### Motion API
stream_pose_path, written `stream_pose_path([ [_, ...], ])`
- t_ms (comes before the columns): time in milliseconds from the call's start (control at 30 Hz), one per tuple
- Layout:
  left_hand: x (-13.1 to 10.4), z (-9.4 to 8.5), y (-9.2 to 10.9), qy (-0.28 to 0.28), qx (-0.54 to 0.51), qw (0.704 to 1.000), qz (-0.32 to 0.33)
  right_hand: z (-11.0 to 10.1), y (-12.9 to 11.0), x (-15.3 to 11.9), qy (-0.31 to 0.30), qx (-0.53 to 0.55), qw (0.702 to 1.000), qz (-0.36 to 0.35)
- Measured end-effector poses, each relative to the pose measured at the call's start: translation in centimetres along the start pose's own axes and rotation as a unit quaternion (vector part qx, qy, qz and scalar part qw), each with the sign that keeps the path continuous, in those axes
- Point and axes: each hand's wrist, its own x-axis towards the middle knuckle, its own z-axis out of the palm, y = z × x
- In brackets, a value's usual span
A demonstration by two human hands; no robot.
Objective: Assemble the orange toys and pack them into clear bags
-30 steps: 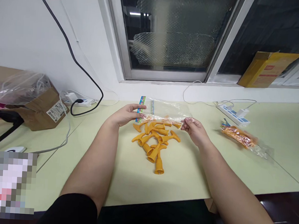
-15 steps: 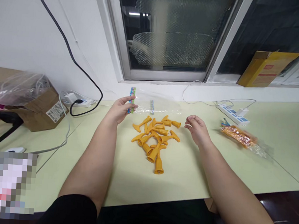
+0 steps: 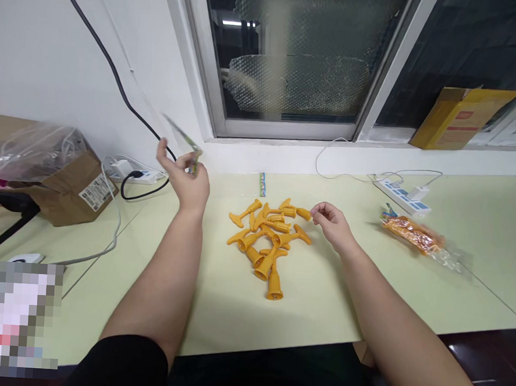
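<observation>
Several orange T-handled plastic pieces with bell-shaped ends lie in a loose pile on the pale table. My left hand, raised beyond the pile on the left, holds a clear bag with a coloured header strip; the bag is blurred by motion. At the pile's upper right edge, the closed fingertips of my right hand meet the end of one orange piece. Behind the pile lies another coloured strip, with faint clear plastic beside it.
A filled bag of orange pieces lies at the right, below a power strip. At the left stand a cardboard box and a second power strip with a black cable. A yellow carton leans on the window.
My left hand has moved left with the bag, whose strip is now tilted and blurred. My right hand has shifted slightly left to the pile's nearest orange piece.
</observation>
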Motion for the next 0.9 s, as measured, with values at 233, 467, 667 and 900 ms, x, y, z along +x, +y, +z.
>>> stream_pose_path([
  [233, -2.2, 2.3, -1.4, -0.159, 0.244, 0.948, 0.128, 0.1, -0.3, -0.1, -0.016, -0.01, 1.0, -0.002],
  [467, -4.1, 3.9, -5.5, -0.229, 0.381, 0.895, 0.041, 0.3, 0.4, 0.0, -0.045, -0.019, 0.999, -0.022],
  [667, -3.4, 6.9, -6.6, -0.295, 0.412, 0.86, 0.059, 0.6, 0.9, -0.2, -0.081, -0.036, 0.996, -0.024],
  [900, -0.9, 11.6, -7.3, -0.364, 0.408, 0.835, 0.062, 0.9, 0.4, -0.6, -0.1, -0.067, 0.992, -0.044],
])
